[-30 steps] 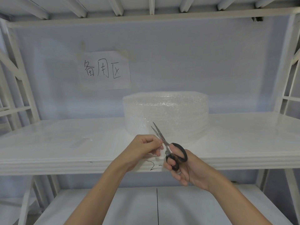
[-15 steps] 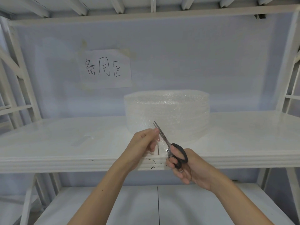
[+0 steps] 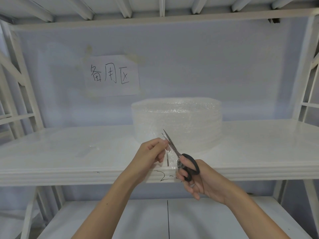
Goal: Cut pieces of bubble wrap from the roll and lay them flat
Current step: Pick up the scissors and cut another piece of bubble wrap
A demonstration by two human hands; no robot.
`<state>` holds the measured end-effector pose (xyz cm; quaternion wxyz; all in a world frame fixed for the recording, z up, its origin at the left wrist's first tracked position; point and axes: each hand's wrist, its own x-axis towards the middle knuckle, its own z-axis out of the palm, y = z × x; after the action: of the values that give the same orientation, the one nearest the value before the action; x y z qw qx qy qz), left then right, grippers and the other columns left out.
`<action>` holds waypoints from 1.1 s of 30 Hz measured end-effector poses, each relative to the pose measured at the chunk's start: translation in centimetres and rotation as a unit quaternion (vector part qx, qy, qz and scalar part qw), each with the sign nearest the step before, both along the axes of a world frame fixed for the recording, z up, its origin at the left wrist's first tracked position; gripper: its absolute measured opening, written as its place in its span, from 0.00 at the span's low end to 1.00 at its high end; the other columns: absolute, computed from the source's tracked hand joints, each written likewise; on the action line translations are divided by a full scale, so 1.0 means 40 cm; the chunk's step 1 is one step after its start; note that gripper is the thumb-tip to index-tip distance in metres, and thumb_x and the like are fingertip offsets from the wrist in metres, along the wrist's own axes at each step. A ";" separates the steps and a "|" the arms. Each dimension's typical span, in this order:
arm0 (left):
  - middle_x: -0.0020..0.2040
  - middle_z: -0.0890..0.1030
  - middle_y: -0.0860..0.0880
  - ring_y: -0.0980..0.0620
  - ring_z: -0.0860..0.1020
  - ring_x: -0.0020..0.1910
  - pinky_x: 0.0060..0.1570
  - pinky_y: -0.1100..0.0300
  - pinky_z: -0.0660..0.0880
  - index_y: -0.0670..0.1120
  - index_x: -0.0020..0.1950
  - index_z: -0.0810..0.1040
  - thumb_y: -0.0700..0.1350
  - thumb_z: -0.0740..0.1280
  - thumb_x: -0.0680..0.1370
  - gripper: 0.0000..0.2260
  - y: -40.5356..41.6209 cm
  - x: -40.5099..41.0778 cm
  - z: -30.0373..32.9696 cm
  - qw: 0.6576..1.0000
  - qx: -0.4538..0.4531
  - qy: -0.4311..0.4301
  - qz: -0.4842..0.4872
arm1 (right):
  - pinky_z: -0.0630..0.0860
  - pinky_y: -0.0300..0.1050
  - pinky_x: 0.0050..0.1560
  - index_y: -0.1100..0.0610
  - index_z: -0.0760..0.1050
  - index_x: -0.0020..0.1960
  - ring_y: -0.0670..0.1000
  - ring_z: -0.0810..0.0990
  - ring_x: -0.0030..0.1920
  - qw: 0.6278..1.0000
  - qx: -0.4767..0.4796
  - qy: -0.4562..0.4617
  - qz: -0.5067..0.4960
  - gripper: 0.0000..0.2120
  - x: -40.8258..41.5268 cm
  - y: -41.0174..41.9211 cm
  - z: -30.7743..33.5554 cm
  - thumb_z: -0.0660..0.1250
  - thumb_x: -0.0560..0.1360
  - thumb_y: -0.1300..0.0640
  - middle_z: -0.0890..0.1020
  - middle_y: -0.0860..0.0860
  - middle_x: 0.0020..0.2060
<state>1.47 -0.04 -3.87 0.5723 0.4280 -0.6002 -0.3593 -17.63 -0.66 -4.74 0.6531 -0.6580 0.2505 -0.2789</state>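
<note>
Nearest me, the right hand (image 3: 198, 180) has its fingers closed through the black handles of the scissors (image 3: 179, 156), blades parted only a sliver and angled up toward the left hand (image 3: 150, 154), which pinches the loose bubble wrap strip (image 3: 170, 156) taut just beside the steel. With the 2 hands this close, I'd worry the blade tips nick a pinching finger, or the thin film folds between the blades and tears raggedly. Behind them the bubble wrap roll (image 3: 177, 125) stands on end on the white shelf (image 3: 69, 152), beyond both grips.
</note>
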 end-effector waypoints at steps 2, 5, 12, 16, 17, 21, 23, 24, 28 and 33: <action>0.29 0.69 0.51 0.53 0.67 0.29 0.36 0.57 0.63 0.50 0.33 0.76 0.51 0.65 0.78 0.14 0.000 0.000 0.000 1.000 0.002 0.012 0.000 | 0.69 0.40 0.18 0.56 0.70 0.32 0.51 0.71 0.24 1.000 0.007 -0.002 0.007 0.22 -0.004 0.002 -0.007 0.68 0.68 0.37 0.72 0.51 0.33; 0.28 0.69 0.52 0.53 0.67 0.29 0.37 0.56 0.64 0.51 0.33 0.78 0.48 0.64 0.81 0.16 -0.002 0.000 -0.002 1.000 -0.004 0.022 0.000 | 0.70 0.39 0.19 0.57 0.69 0.33 0.50 0.71 0.24 1.000 0.019 -0.006 0.013 0.23 -0.011 0.004 -0.017 0.69 0.66 0.37 0.71 0.51 0.33; 0.29 0.68 0.51 0.53 0.67 0.29 0.37 0.58 0.65 0.50 0.33 0.79 0.46 0.64 0.82 0.16 -0.001 0.001 -0.003 1.000 -0.005 0.017 -0.005 | 0.70 0.39 0.18 0.57 0.70 0.34 0.50 0.71 0.24 0.999 0.022 -0.011 0.022 0.26 -0.021 0.008 -0.025 0.73 0.63 0.35 0.72 0.51 0.33; 0.28 0.69 0.52 0.54 0.67 0.29 0.36 0.60 0.65 0.47 0.36 0.79 0.49 0.66 0.78 0.13 -0.001 0.004 -0.001 1.000 0.001 0.002 -0.017 | 0.68 0.39 0.18 0.57 0.70 0.35 0.50 0.70 0.23 1.000 0.016 -0.002 -0.003 0.22 -0.006 0.006 -0.009 0.68 0.69 0.39 0.72 0.52 0.33; 0.28 0.69 0.52 0.54 0.68 0.29 0.35 0.62 0.66 0.47 0.36 0.80 0.49 0.66 0.79 0.13 -0.001 0.004 0.000 1.000 0.003 -0.003 -0.019 | 0.68 0.39 0.18 0.58 0.69 0.35 0.50 0.70 0.23 1.000 0.012 -0.002 -0.007 0.21 0.000 0.004 -0.003 0.67 0.70 0.40 0.72 0.52 0.34; 0.29 0.69 0.52 0.53 0.69 0.30 0.34 0.64 0.68 0.48 0.36 0.81 0.51 0.66 0.78 0.13 0.001 0.004 0.000 1.000 0.003 -0.019 -0.023 | 0.67 0.39 0.18 0.58 0.69 0.35 0.50 0.70 0.23 1.000 0.001 -0.005 -0.018 0.21 0.020 0.000 0.012 0.66 0.71 0.40 0.73 0.52 0.34; 0.29 0.70 0.52 0.53 0.69 0.31 0.35 0.63 0.68 0.48 0.36 0.81 0.50 0.67 0.78 0.12 0.000 0.004 -0.001 0.999 0.001 -0.021 -0.024 | 0.68 0.39 0.18 0.59 0.70 0.36 0.49 0.70 0.23 1.000 -0.002 -0.013 -0.017 0.21 0.026 -0.002 0.015 0.66 0.71 0.40 0.73 0.52 0.34; 0.29 0.70 0.52 0.53 0.69 0.30 0.35 0.64 0.68 0.48 0.36 0.81 0.48 0.67 0.79 0.12 -0.001 0.004 -0.001 1.000 0.001 -0.021 -0.023 | 0.68 0.38 0.17 0.59 0.70 0.36 0.49 0.70 0.23 1.000 -0.004 -0.016 -0.016 0.21 0.028 -0.003 0.015 0.66 0.71 0.40 0.73 0.52 0.33; 0.28 0.71 0.52 0.54 0.69 0.30 0.35 0.65 0.69 0.48 0.35 0.81 0.45 0.66 0.80 0.13 -0.004 0.007 -0.004 0.999 -0.001 -0.030 -0.022 | 0.67 0.38 0.17 0.59 0.70 0.35 0.48 0.69 0.22 1.000 -0.009 -0.013 -0.017 0.21 0.031 -0.008 0.014 0.67 0.71 0.41 0.71 0.53 0.33; 0.29 0.70 0.50 0.54 0.69 0.29 0.34 0.66 0.69 0.49 0.34 0.81 0.49 0.67 0.78 0.12 -0.006 0.007 -0.004 0.999 -0.004 -0.039 -0.026 | 0.67 0.38 0.17 0.59 0.70 0.35 0.49 0.70 0.21 1.000 -0.007 -0.024 -0.018 0.21 0.030 -0.007 0.018 0.67 0.70 0.41 0.72 0.53 0.32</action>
<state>1.74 -0.26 -4.03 0.5408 0.4233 -0.6345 -0.3546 -16.44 -0.92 -4.02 0.6494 -0.6507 0.2449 -0.3080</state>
